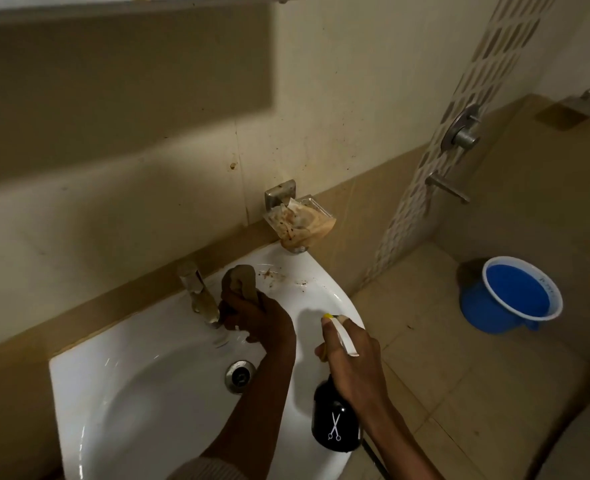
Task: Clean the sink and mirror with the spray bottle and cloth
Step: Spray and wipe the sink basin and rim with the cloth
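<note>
white porcelain sink point(141, 393) fills the lower middle of the view, set against a tan ledge at the foot of the wall. brown specks and smears mark its back right rim, and a metal drain point(240, 376) sits in the bowl. at the back of the sink stands a grimy metal tap point(198, 295). the left hand point(257, 320) reaches over the bowl just right of the tap, its fingers curled tight around a bunched brownish cloth point(240, 280) that sticks up above the knuckles; whether the cloth touches the tap cannot be told. the right hand point(350, 355) hovers over the sink's right rim, fingers wrapped around the white head of a spray bottle point(335, 422); the bottle's black body, printed with a small white scissors mark, hangs below the hand, and the yellow-tipped nozzle points toward the back of the sink. above the rim's far right corner, a wall-mounted soap dish point(298, 220) holds something stained and brown. farther right, a metal valve and lever point(459, 136) sit on a patterned tile strip, and a blue bucket point(513, 299) stands on the tiled floor. only the bottom edge of the mirror point(123, 1) shows at the very top.
</note>
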`<act>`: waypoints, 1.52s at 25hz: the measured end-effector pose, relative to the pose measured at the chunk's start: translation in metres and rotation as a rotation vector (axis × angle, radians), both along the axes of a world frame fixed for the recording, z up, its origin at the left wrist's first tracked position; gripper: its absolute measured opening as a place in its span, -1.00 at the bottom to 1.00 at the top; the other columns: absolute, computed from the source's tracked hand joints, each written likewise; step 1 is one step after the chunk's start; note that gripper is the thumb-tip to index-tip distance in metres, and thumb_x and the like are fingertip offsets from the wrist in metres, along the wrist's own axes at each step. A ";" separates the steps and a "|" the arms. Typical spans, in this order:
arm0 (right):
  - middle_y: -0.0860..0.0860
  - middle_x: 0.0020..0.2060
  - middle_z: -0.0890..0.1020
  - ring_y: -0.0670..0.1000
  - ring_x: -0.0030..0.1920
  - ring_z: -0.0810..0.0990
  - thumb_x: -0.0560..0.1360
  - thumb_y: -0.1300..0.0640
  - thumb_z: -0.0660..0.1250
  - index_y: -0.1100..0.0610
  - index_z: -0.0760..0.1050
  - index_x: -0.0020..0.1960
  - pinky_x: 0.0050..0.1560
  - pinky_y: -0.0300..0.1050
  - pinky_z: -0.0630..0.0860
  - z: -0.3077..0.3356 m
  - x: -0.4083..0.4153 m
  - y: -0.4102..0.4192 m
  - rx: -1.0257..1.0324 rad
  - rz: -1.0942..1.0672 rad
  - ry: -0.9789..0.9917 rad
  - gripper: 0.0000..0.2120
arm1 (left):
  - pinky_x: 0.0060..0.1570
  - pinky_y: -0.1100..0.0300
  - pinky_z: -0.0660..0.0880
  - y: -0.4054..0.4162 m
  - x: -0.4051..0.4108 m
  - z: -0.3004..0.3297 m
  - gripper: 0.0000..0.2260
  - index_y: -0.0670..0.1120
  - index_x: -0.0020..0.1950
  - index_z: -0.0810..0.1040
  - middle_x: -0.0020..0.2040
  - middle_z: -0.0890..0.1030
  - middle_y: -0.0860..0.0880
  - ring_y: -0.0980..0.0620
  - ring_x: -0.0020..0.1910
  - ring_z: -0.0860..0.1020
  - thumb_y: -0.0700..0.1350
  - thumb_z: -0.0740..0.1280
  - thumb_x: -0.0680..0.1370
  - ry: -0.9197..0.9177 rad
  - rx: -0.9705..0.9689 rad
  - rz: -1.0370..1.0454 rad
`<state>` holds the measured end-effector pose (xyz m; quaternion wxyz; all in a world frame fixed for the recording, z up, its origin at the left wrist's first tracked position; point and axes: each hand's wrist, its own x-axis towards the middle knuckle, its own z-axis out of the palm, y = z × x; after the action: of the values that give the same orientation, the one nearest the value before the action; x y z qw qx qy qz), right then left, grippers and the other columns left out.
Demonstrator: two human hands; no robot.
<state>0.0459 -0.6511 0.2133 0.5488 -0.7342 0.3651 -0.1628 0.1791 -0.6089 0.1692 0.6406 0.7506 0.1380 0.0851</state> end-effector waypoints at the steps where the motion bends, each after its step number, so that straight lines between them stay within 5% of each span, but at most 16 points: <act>1: 0.10 -0.35 0.69 -0.09 -0.30 0.68 0.69 0.05 0.30 0.13 0.62 -0.18 -0.24 -0.38 0.50 -0.002 0.000 0.000 0.012 -0.009 -0.016 -0.69 | 0.36 -0.12 0.25 -0.003 0.007 -0.002 -0.51 -0.24 0.45 0.32 0.34 0.35 -0.35 -0.27 0.34 0.29 -0.24 0.19 0.50 -0.046 0.062 0.003; 5: 0.03 -0.35 0.71 -0.13 -0.28 0.69 0.69 0.02 0.30 0.10 0.64 -0.14 -0.24 -0.42 0.51 -0.005 -0.002 -0.004 0.039 -0.030 -0.027 -0.70 | 0.30 -0.24 0.25 -0.009 0.049 -0.016 -0.46 -0.24 0.42 0.37 0.35 0.36 -0.40 -0.41 0.34 0.32 -0.32 0.34 0.43 0.035 0.403 0.034; 10: -0.09 -0.29 0.74 -0.15 -0.23 0.70 0.68 0.00 0.28 0.08 0.66 -0.10 -0.23 -0.43 0.53 -0.006 0.006 -0.012 0.017 -0.065 -0.015 -0.72 | 0.28 -0.22 0.26 -0.016 0.053 -0.019 -0.48 -0.10 0.43 0.37 0.48 0.25 -0.28 -0.35 0.39 0.25 -0.16 0.40 0.48 0.202 0.696 -0.199; 17: 0.00 -0.32 0.73 -0.10 -0.24 0.69 0.70 -0.01 0.28 0.04 0.67 -0.14 -0.14 -0.15 0.55 0.001 -0.001 -0.031 -0.008 -0.174 -0.041 -0.69 | 0.24 -0.17 0.36 -0.054 0.018 -0.024 -0.48 -0.04 0.43 0.43 0.45 0.26 -0.21 -0.27 0.35 0.27 -0.30 0.37 0.48 0.105 0.551 -0.407; 20: -0.03 -0.31 0.73 -0.09 -0.24 0.69 0.70 -0.01 0.26 0.02 0.68 -0.11 -0.10 -0.06 0.58 0.009 -0.016 -0.043 -0.045 -0.214 -0.063 -0.70 | 0.22 -0.11 0.39 -0.072 0.001 -0.018 -0.56 0.03 0.27 0.54 0.36 0.34 -0.11 -0.16 0.27 0.32 -0.33 0.33 0.46 0.034 0.410 -0.486; 25: -0.02 -0.28 0.75 -0.05 -0.22 0.72 0.72 0.01 0.24 -0.12 0.65 -0.11 -0.08 0.07 0.62 0.021 -0.040 -0.059 -0.096 -0.296 -0.098 -0.71 | 0.25 -0.02 0.36 -0.095 -0.039 -0.005 -0.62 0.11 0.14 0.55 0.26 0.34 0.08 -0.02 0.19 0.27 -0.20 0.22 0.40 0.130 0.346 -0.864; 29: 0.04 -0.24 0.76 -0.05 -0.18 0.70 0.70 -0.07 0.25 0.02 0.68 0.19 -0.13 -0.04 0.54 0.038 -0.065 -0.076 -0.047 -0.390 -0.138 -0.72 | 0.36 0.01 0.30 -0.100 -0.049 0.004 -0.65 0.07 0.23 0.57 0.27 0.39 0.05 -0.03 0.23 0.31 -0.16 0.24 0.49 0.241 0.379 -1.107; 32: -0.03 -0.23 0.78 0.15 -0.08 0.66 0.73 -0.06 0.19 0.16 0.66 0.24 -0.08 0.00 0.52 0.051 -0.079 -0.087 -0.013 -0.441 -0.129 -0.63 | 0.14 0.03 0.50 -0.088 -0.056 0.009 -0.74 0.10 0.20 0.57 0.11 0.55 0.06 -0.02 0.12 0.54 0.01 0.26 0.52 0.477 0.098 -1.153; 34: -0.15 -0.22 0.78 0.13 -0.07 0.66 0.70 -0.17 0.18 0.20 0.65 0.19 0.01 0.09 0.55 0.059 -0.081 -0.088 0.001 -0.446 -0.158 -0.53 | -0.08 0.10 0.56 -0.076 -0.060 0.020 -0.67 0.06 0.25 0.57 -0.04 0.66 0.02 0.01 -0.08 0.62 -0.18 0.28 0.51 0.664 -0.258 -1.104; 36: -0.11 -0.20 0.79 0.12 -0.04 0.69 0.53 -0.42 0.25 0.01 0.66 0.11 0.06 0.13 0.57 0.063 -0.080 -0.086 0.003 -0.448 -0.211 -0.46 | -0.02 0.03 0.59 -0.061 -0.061 0.027 -0.52 0.02 0.26 0.58 0.02 0.71 -0.08 -0.09 0.00 0.66 -0.37 0.30 0.42 0.732 -0.542 -1.022; 38: -0.07 -0.19 0.79 0.17 0.01 0.70 0.51 -0.41 0.28 -0.04 0.65 0.08 0.10 0.14 0.56 0.064 -0.078 -0.083 0.028 -0.441 -0.242 -0.52 | 0.04 -0.02 0.59 -0.043 -0.062 0.024 -0.52 -0.05 0.26 0.59 0.12 0.69 -0.17 -0.18 0.09 0.65 -0.43 0.33 0.41 0.647 -0.726 -0.888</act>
<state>-0.0322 -0.7337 0.2770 0.5499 -0.6044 0.4501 -0.3602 0.1168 -0.6516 0.1928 0.7534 0.4602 0.0209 -0.4692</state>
